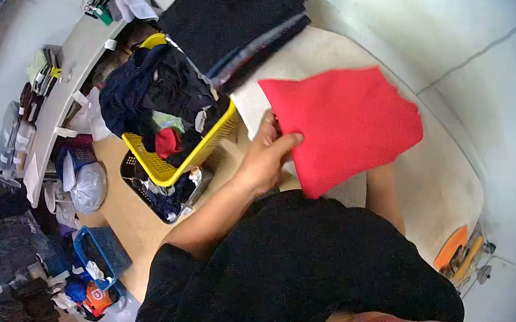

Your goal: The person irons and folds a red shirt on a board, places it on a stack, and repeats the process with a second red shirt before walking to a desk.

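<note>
A piece of red cloth (351, 128) is held up in front of my chest, over a pale work surface (442, 178). My left hand (265, 156) pinches its left edge between thumb and fingers. My right forearm reaches up behind the cloth, which hides the right hand and its fingers. Just beyond the cloth lies a stack of folded dark fabric (237, 18), mostly black with a greyish layer near the bottom.
Left of the surface, a yellow basket (168, 174) overflows with dark clothes above a dark basket (164, 211). A blue basket (104, 255) stands on the floor farther left, near shelves (74, 59) and piled garments. An orange object (451, 246) is at the lower right. White walls border the right side.
</note>
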`<action>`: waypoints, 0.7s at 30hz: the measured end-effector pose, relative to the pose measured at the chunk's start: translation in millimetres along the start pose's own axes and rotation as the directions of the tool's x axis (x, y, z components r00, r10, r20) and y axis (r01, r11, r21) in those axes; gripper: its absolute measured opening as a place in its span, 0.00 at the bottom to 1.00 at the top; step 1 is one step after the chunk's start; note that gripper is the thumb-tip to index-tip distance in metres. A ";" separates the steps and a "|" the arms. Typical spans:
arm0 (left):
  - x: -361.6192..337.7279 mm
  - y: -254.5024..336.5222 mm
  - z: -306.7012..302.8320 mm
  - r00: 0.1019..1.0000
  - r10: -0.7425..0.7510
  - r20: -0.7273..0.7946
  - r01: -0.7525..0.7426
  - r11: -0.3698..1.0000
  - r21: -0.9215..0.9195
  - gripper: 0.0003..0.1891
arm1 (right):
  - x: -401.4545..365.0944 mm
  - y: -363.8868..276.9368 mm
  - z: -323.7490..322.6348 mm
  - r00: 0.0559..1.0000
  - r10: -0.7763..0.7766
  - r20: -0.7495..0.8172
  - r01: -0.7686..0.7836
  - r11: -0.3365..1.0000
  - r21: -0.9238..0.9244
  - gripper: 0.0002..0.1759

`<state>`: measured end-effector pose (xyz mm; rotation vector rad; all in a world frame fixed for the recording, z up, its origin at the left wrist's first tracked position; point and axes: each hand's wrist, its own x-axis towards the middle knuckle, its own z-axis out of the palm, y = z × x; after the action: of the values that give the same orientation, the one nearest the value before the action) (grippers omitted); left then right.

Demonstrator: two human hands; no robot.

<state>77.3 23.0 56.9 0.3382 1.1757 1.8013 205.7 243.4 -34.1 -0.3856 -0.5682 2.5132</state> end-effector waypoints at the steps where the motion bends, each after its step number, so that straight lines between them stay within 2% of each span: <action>1: 5.8 19.4 -9.2 0.999 0.038 -0.005 -0.038 0.999 -0.001 0.30 | 23.1 -1.7 21.9 0.999 -0.007 0.039 0.008 1.000 -0.014 0.40; 3: 24.6 57.2 -28.3 0.970 0.244 -0.003 -0.244 0.970 0.018 0.30 | 78.6 -2.5 67.9 0.991 -0.006 0.133 0.008 1.000 -0.019 0.40; 4: 32.6 79.0 -39.9 0.967 0.253 -0.037 -0.251 0.967 0.051 0.31 | 109.1 -0.5 92.8 0.983 -0.001 0.182 0.004 1.000 -0.020 0.40; 5: 43.2 97.4 -49.1 0.929 0.369 -0.033 -0.368 0.930 0.025 0.27 | 140.4 3.4 117.2 0.973 0.010 0.229 -0.007 1.000 -0.017 0.40; 7: 58.7 133.8 -68.7 0.900 0.430 -0.079 -0.429 0.903 0.028 0.27 | 193.4 15.5 159.9 0.953 0.038 0.299 -0.035 0.999 -0.018 0.40; 8: 74.7 142.2 -85.6 0.847 0.522 -0.099 -0.519 0.853 0.059 0.27 | 217.3 25.0 178.1 0.945 0.060 0.321 -0.056 0.998 -0.021 0.40; 11: 109.7 157.3 -130.3 0.846 0.491 -0.206 -0.485 0.871 0.082 0.27 | 268.4 60.9 208.6 0.933 0.136 0.334 -0.127 0.991 -0.049 0.40; 12: 126.9 147.0 -151.6 0.843 0.495 -0.210 -0.494 0.868 0.060 0.28 | 278.5 73.8 211.7 0.932 0.165 0.323 -0.152 0.986 -0.066 0.40; 13: 138.6 139.8 -166.8 0.837 0.497 -0.229 -0.477 0.868 0.141 0.28 | 285.0 86.3 212.3 0.932 0.190 0.309 -0.173 0.981 -0.081 0.40; 14: 145.4 127.4 -178.3 0.855 0.447 -0.264 -0.429 0.895 0.126 0.27 | 288.3 95.1 211.0 0.930 0.216 0.297 -0.196 0.976 -0.099 0.41; 16: 140.5 123.3 -181.8 0.890 0.354 -0.289 -0.343 0.935 0.090 0.26 | 291.1 102.4 209.9 0.929 0.246 0.276 -0.217 0.968 -0.129 0.41; 20: 147.9 116.2 -186.0 0.847 0.434 -0.308 -0.440 0.896 0.051 0.28 | 301.1 85.9 212.5 0.923 0.275 0.269 -0.235 0.957 -0.172 0.41; 21: 146.8 117.6 -187.2 0.870 0.380 -0.314 -0.395 0.919 0.017 0.28 | 305.5 77.2 213.6 0.921 0.280 0.270 -0.238 0.955 -0.179 0.41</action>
<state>-186.1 21.5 24.5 0.2817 1.3505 2.2970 -158.4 285.2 68.8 -0.1442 -0.8666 2.8191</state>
